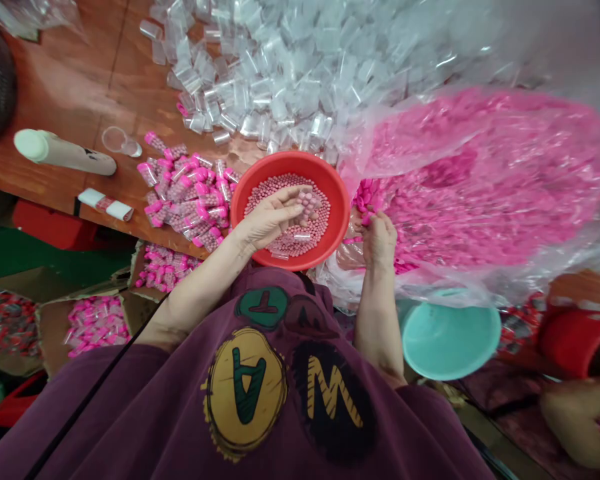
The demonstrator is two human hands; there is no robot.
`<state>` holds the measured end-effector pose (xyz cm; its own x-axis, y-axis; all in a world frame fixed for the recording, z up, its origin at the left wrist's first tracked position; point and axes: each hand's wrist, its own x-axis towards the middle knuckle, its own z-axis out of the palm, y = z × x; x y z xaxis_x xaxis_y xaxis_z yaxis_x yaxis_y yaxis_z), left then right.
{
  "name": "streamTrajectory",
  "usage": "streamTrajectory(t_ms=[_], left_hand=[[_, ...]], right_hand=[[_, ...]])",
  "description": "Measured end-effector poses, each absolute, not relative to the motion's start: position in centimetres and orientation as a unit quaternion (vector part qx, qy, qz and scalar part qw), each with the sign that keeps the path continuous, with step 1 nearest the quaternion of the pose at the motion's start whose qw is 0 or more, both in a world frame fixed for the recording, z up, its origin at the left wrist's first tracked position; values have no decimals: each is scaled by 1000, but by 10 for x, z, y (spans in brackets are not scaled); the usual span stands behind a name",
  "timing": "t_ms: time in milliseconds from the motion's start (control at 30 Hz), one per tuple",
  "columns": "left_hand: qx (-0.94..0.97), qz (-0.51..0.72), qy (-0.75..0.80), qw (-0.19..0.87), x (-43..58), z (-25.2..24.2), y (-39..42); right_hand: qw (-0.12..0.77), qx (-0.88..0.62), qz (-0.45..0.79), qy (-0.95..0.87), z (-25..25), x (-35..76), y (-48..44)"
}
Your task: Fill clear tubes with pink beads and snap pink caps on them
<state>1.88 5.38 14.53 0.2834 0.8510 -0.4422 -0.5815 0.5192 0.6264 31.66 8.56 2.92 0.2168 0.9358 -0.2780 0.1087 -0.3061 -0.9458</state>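
Below both hands, on the chest of the purple sweatshirt (pixel 130 407) and between the forearms, round patches carry large letters, all upside down to a person facing the wearer. Nearest the body, below the left hand (pixel 270 217), a yellow patch (pixel 245 393) bears a green A. Beside it, below the right hand (pixel 379 240), a black patch (pixel 335 407) bears a yellow striped letter, an M from the front. Closer to the hands, a green patch (pixel 263 307) shows a dark T. The dark red patch (pixel 305 317) next to it holds a shape too dark to read. Well beyond the left hand, the white bottle (pixel 65 152) has a dark marking, too small to read.
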Motion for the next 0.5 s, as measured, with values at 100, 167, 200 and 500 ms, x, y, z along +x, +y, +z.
streamTrajectory(t_ms=[100,167,200,500], left_hand=[[210,449,405,769,23,148,56],[232,451,402,763,25,149,56],[239,454,398,761,26,149,56],[296,472,404,726,23,151,50]], right_hand=[[478,-555,496,-465,77,284,78],[499,-510,474,-515,110,259,75],[503,-502,459,-533,125,247,75],[462,-508,353,-635,180,199,63]])
